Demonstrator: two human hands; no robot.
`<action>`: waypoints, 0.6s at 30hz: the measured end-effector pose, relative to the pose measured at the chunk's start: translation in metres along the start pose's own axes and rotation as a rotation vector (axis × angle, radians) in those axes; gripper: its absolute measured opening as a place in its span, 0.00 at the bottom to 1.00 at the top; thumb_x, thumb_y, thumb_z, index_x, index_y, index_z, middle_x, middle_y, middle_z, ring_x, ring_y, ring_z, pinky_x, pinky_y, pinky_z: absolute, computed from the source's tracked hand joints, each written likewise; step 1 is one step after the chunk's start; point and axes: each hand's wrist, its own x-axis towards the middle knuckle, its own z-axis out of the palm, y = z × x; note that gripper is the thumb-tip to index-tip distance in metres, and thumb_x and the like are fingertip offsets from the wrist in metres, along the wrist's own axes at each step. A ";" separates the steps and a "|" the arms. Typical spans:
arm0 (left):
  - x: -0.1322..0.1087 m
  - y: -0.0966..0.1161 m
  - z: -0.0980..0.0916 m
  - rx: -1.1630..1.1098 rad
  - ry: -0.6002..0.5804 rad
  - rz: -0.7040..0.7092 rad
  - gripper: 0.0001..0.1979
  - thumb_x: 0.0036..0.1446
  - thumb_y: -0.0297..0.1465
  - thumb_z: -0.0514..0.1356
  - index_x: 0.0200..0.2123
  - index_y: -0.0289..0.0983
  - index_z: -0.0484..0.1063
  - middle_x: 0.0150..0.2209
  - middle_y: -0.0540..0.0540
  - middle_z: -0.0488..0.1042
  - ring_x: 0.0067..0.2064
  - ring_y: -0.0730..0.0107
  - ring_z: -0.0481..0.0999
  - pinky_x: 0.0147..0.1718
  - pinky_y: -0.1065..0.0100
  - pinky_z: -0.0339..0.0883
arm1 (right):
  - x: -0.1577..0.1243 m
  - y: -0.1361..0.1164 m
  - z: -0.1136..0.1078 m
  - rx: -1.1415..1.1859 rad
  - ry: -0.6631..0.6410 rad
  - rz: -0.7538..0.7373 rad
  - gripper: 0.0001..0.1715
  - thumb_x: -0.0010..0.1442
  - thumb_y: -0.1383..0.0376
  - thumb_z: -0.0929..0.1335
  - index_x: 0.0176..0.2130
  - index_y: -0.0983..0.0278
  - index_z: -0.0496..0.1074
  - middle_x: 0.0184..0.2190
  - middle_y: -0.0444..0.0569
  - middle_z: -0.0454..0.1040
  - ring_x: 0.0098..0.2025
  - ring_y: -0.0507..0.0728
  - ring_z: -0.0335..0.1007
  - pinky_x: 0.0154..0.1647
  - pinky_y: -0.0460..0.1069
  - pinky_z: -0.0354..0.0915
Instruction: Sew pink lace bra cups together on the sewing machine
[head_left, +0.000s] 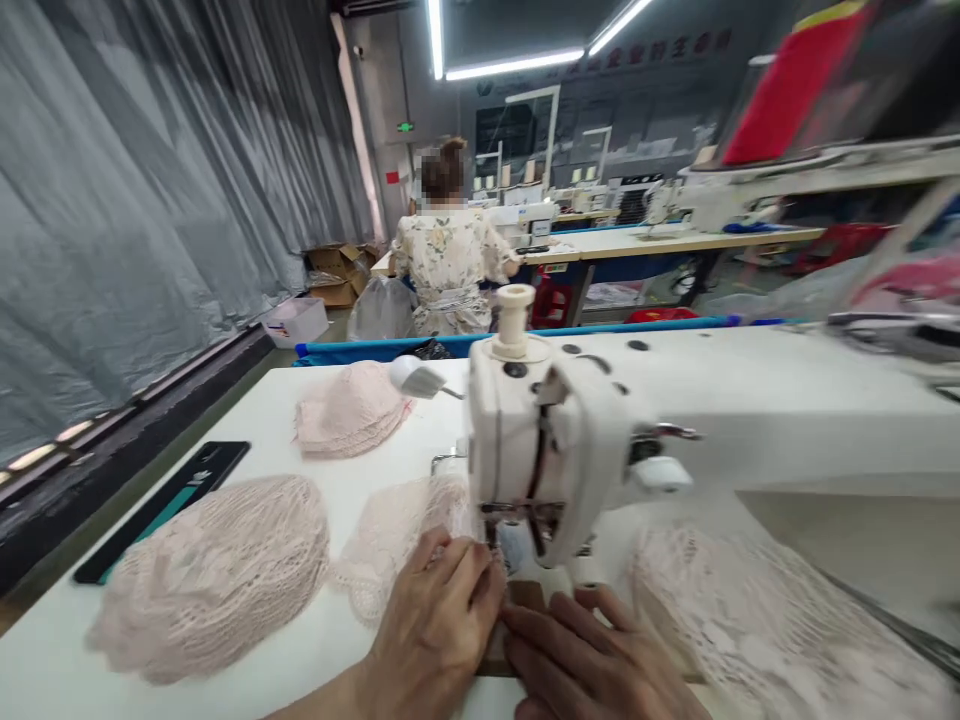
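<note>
The left hand (pixel 435 625) lay palm down on the table (pixel 315 640) directly in front of the sewing machine (pixel 585 430). Its fingers were extended and close together, pressed flat on the lace piece (pixel 394 540) and closed around nothing. The fingertips reached to just beside the presser foot (pixel 514 545).

The right hand (pixel 592 660) lay palm down to the right of the left hand, touching it along the inner edge. Its fingers were likewise extended and flat, with no grasp on anything. A small brown flat part (pixel 526 596) showed between the two hands; what it was could not be determined.

The lace piece was pale pink, open-meshed and semi-transparent, with a scalloped lower edge. It spread leftward from the needle area across the white table surface, partly covered by the left hand.

A domed pile of pink lace cups (pixel 210 575) rested on the table to the left, near the lace piece. A second, smaller stack of cups (pixel 349 410) rested farther back. More pink lace (pixel 757 620) lay to the right of the machine head, blurred. A black ruler-like strip (pixel 161 510) lay near the table's left edge. A cream spool (pixel 514 320) stood upright on top of the machine.

In the background, a co-worker (pixel 446 260) in a floral garment faced away at another table.
</note>
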 end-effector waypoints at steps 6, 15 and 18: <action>-0.004 -0.006 0.007 -0.029 0.028 0.007 0.13 0.61 0.21 0.46 0.40 0.33 0.68 0.34 0.45 0.70 0.36 0.66 0.69 0.44 0.61 0.57 | -0.002 0.022 -0.052 0.064 -0.237 0.212 0.23 0.68 0.63 0.53 0.29 0.63 0.69 0.24 0.45 0.69 0.26 0.52 0.65 0.29 0.47 0.59; -0.004 -0.001 0.006 -0.050 -0.030 -0.077 0.10 0.58 0.19 0.47 0.34 0.34 0.65 0.30 0.47 0.69 0.34 0.68 0.69 0.42 0.60 0.61 | -0.017 0.030 -0.061 -0.182 -0.348 0.296 0.19 0.66 0.67 0.54 0.32 0.62 0.70 0.31 0.49 0.73 0.32 0.55 0.70 0.27 0.46 0.64; -0.002 0.000 -0.001 -0.055 -0.122 -0.078 0.09 0.56 0.17 0.49 0.32 0.34 0.65 0.30 0.47 0.68 0.34 0.67 0.69 0.41 0.61 0.62 | 0.000 0.021 -0.046 -0.114 -0.310 0.230 0.19 0.66 0.66 0.56 0.31 0.62 0.71 0.27 0.47 0.71 0.29 0.54 0.68 0.25 0.46 0.63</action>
